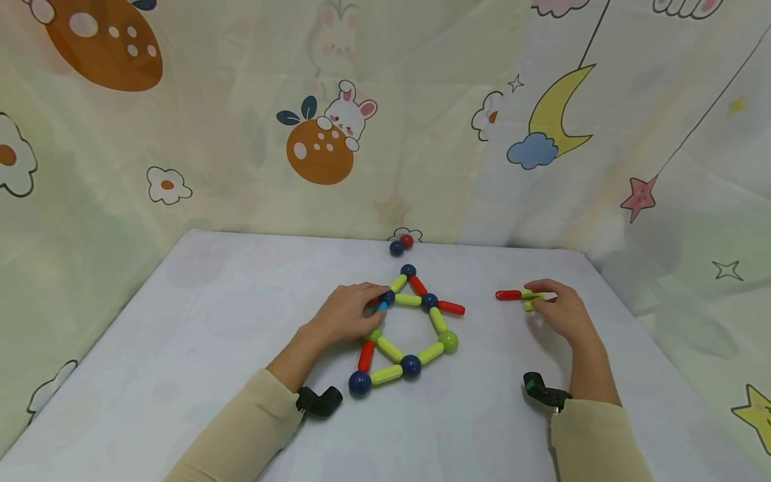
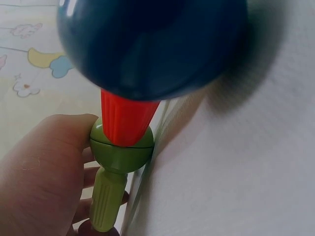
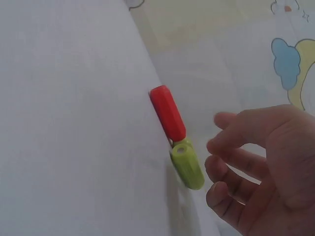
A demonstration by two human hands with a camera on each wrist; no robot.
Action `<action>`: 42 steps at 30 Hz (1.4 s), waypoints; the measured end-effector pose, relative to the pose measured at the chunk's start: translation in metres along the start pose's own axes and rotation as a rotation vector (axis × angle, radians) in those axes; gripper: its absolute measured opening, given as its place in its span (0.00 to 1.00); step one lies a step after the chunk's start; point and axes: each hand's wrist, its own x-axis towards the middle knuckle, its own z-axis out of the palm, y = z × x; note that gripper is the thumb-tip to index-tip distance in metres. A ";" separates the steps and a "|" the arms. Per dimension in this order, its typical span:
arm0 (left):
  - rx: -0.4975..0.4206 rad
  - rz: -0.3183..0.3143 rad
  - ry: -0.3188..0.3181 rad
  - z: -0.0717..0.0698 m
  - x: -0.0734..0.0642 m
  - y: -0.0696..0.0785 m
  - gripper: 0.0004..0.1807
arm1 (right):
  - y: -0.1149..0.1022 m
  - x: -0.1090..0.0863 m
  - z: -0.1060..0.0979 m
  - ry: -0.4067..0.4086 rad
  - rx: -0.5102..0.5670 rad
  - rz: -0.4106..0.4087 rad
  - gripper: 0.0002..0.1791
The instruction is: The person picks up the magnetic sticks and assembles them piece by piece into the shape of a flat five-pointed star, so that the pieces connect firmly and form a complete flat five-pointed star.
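Observation:
A frame of magnetic sticks and balls lies on the table, with green sticks (image 1: 390, 349), red sticks (image 1: 365, 356) and dark blue balls (image 1: 411, 365). At its left side my left hand (image 1: 346, 311) grips it, fingers at a blue ball (image 1: 387, 297) and thumb over a light blue stick (image 1: 382, 306). In the left wrist view, the thumb is beside a green ball (image 2: 122, 152) joined to a red stick (image 2: 127, 118). My right hand (image 1: 563, 311) hovers with loosely bent fingers beside loose green sticks (image 3: 188, 168) and a red stick (image 3: 168, 113). The right wrist view shows a gap between them.
A loose red ball (image 1: 406, 241) and a dark blue ball (image 1: 396, 249) lie at the table's back edge. Behind the white table (image 1: 271, 268) hangs a patterned cloth (image 1: 415, 134). A black wrist camera (image 1: 320, 402) sits on the left wrist, another (image 1: 542, 389) on the right.

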 end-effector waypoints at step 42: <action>-0.011 -0.004 0.003 0.000 0.000 0.001 0.29 | 0.016 -0.002 0.000 -0.113 0.154 0.064 0.29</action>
